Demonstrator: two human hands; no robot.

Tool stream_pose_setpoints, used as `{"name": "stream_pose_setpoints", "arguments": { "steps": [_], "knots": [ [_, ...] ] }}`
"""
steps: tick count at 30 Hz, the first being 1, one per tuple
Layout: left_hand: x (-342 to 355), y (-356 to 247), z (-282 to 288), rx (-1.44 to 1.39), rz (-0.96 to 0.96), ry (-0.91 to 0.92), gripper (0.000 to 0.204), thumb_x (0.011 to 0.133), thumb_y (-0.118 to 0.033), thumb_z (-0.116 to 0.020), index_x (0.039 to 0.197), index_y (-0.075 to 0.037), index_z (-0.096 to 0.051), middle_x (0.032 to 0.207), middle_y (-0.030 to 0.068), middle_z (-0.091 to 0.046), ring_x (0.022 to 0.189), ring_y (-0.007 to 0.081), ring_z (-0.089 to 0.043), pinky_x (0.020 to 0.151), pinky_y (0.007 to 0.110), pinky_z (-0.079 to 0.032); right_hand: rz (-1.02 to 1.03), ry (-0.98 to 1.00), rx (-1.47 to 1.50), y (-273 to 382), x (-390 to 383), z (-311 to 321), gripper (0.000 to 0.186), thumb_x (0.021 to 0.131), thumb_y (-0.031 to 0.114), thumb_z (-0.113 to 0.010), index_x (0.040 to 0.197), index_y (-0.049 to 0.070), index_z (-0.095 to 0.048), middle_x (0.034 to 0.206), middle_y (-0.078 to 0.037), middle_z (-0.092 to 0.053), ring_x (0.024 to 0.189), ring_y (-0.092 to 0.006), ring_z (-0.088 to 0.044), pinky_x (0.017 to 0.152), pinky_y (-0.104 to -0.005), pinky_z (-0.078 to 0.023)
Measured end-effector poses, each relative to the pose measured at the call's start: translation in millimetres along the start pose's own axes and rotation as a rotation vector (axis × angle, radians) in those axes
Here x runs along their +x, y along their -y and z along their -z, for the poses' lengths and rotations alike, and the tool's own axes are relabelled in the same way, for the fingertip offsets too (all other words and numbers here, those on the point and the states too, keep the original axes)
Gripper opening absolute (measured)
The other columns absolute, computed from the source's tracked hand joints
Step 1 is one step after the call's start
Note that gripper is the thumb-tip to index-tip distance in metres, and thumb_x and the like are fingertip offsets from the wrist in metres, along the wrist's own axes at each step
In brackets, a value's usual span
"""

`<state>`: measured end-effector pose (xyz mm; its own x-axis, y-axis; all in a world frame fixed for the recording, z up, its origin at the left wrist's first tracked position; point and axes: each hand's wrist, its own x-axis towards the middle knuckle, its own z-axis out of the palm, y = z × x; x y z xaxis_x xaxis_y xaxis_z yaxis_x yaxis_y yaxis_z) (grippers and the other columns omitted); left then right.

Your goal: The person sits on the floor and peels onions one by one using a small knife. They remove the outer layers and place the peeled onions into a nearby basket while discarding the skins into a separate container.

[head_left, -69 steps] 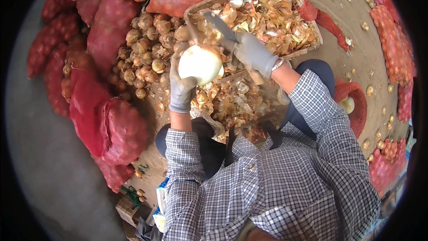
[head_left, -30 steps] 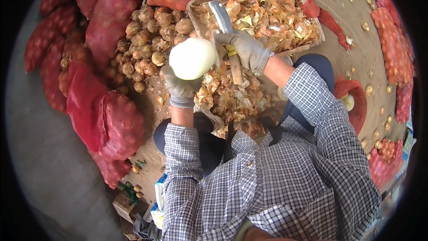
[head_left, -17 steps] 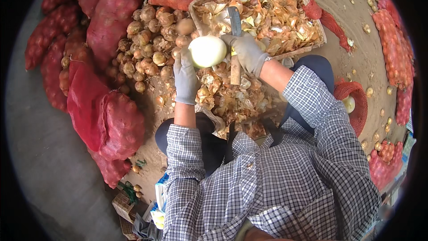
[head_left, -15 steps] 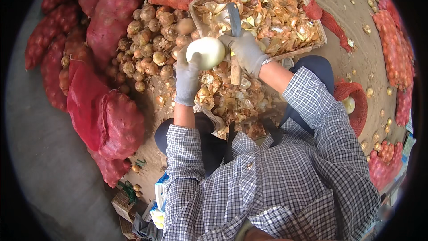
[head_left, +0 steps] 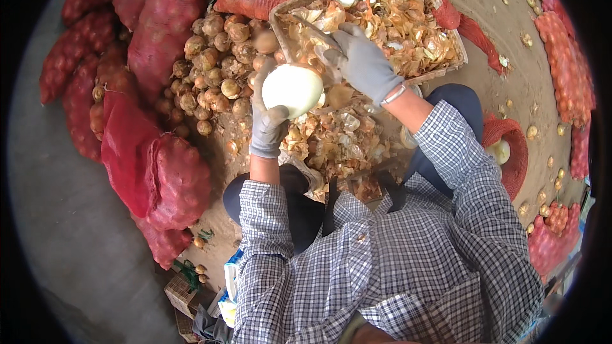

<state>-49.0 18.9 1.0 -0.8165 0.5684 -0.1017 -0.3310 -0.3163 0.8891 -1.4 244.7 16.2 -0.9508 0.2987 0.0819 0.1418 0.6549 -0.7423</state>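
Note:
A large peeled white onion (head_left: 293,91) rests in my gloved left hand (head_left: 268,130), whose fingers and thumb wrap its left and lower sides. Just to the right and slightly beyond it, my gloved right hand (head_left: 368,67) is closed round a knife (head_left: 316,30). The knife's blade slants to the upper left over the near-left part of a crate (head_left: 278,27) full of onion skins. Most of the knife's handle is hidden by the hand. A blurred brownish piece (head_left: 340,94) shows below my right hand. Loose onion skins (head_left: 331,143) lie beneath both hands.
Unpeeled onions (head_left: 213,64) are heaped left of the crate. Red mesh sacks of onions (head_left: 159,44) line the left and far sides, and more sacks (head_left: 561,70) stand at the right. An open red mesh bag (head_left: 510,165) with a peeled onion lies by my right knee.
My right hand has moved right and away from the onion, and the knife has tilted to the upper left. My left hand has turned the onion slightly and lowered it.

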Motion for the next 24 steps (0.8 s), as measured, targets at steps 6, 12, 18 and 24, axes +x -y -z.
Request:
{"name": "stream_pose_setpoints", "arguments": {
  "steps": [6, 12, 18, 24],
  "knots": [
    [3, 0, 10, 0.176, -0.051, -0.108, 0.124, 0.059, -0.039, -0.093, 0.155, -0.002, -0.024, 0.134, 0.0154, -0.053, 0.119, 0.0280, -0.059, 0.099, 0.042, -0.052, 0.308, 0.136, -0.136, 1, -24, 18, 0.038, 0.096, 0.034, -0.060, 0.126, 0.012, -0.065, 0.096, -0.012, -0.064, 0.080, -0.0316, -0.068, 0.071, -0.0399, -0.058],
    [2, -2, 8, 0.133, -0.032, -0.127, 0.123, 0.059, -0.042, -0.092, 0.154, -0.002, -0.025, 0.135, 0.0152, -0.052, 0.118, 0.0270, -0.059, 0.098, 0.041, -0.052, 0.357, 0.191, -0.328, -10, -34, 10, 0.054, 0.084, 0.024, -0.069, 0.137, 0.019, -0.057, 0.102, -0.009, -0.063, 0.085, -0.0274, -0.067, 0.067, -0.0403, -0.057],
    [2, -1, 12, 0.167, -0.004, -0.116, 0.130, 0.054, -0.050, -0.093, 0.154, -0.001, -0.025, 0.135, 0.0171, -0.052, 0.120, 0.0285, -0.059, 0.100, 0.042, -0.052, 0.314, 0.156, -0.323, 1, -36, 9, 0.038, 0.084, 0.021, -0.068, 0.121, 0.016, -0.064, 0.093, -0.010, -0.066, 0.082, -0.0294, -0.068, 0.071, -0.0418, -0.056],
    [1, -9, 0, 0.178, -0.040, -0.011, 0.138, 0.049, -0.058, -0.094, 0.153, 0.001, -0.023, 0.137, 0.0194, -0.050, 0.124, 0.0319, -0.057, 0.103, 0.045, -0.051, -0.314, 0.322, 0.309, -4, -26, 1, 0.031, 0.096, 0.030, -0.063, 0.113, 0.004, -0.065, 0.082, -0.007, -0.068, 0.074, -0.0190, -0.066, 0.065, -0.0332, -0.052]
  ]
}}
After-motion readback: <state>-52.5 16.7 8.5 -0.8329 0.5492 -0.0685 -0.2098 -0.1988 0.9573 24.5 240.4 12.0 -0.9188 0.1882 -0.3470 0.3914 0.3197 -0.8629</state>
